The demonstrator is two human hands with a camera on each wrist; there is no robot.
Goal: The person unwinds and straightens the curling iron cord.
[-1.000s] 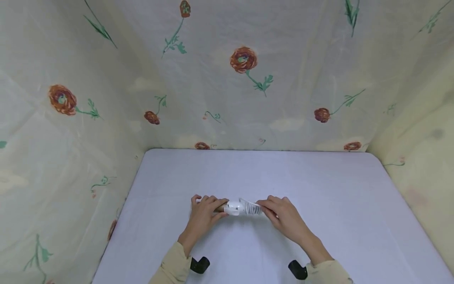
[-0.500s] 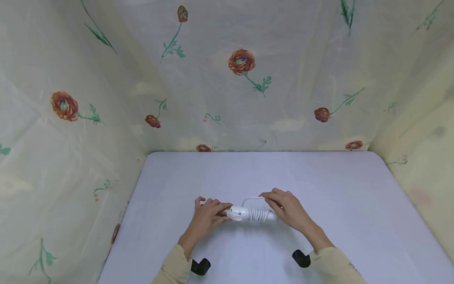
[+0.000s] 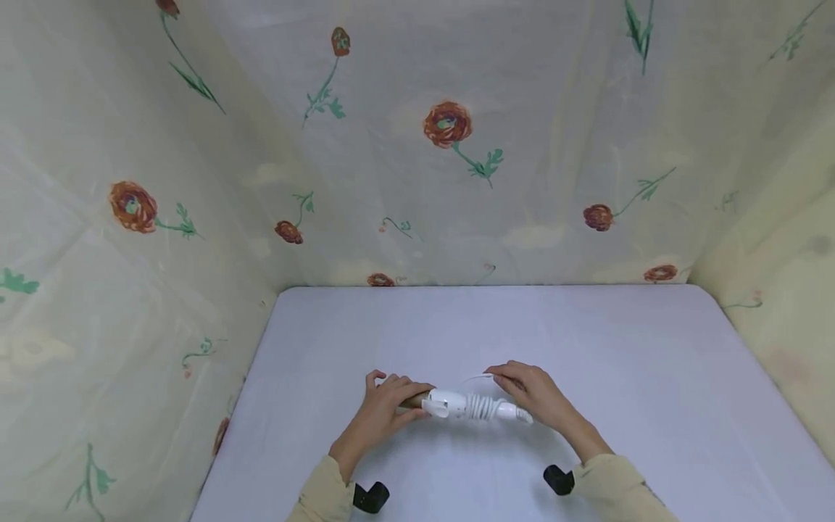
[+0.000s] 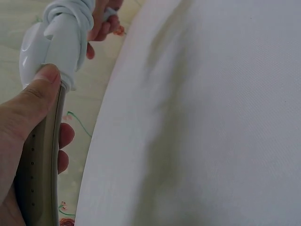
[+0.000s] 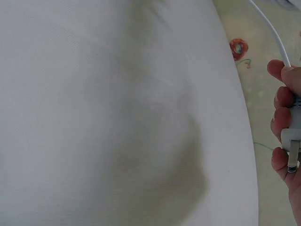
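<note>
A white curling iron (image 3: 450, 403) with a brownish-gold barrel (image 4: 44, 155) is held lengthwise, low over the table. My left hand (image 3: 390, 406) grips the barrel, its thumb pressing by the white lever (image 4: 32, 52) in the left wrist view. White cord (image 3: 481, 407) is wound in several turns round the handle. Behind the handle's far end, my right hand (image 3: 531, 391) pinches a free length of cord (image 5: 270, 28) between thumb and forefinger. The plug (image 5: 292, 141) sits inside that hand's curled fingers, its metal prongs showing in the right wrist view.
A white-covered table (image 3: 587, 341) lies under the hands. Flower-printed cloth (image 3: 391, 145) hangs behind it and along both sides. Black wrist mounts (image 3: 370, 497) show at both sleeves.
My right hand has drawn the cord from the handle's end up and round behind it, uncovering the end. The left hand keeps its grip; the iron has shifted slightly right.
</note>
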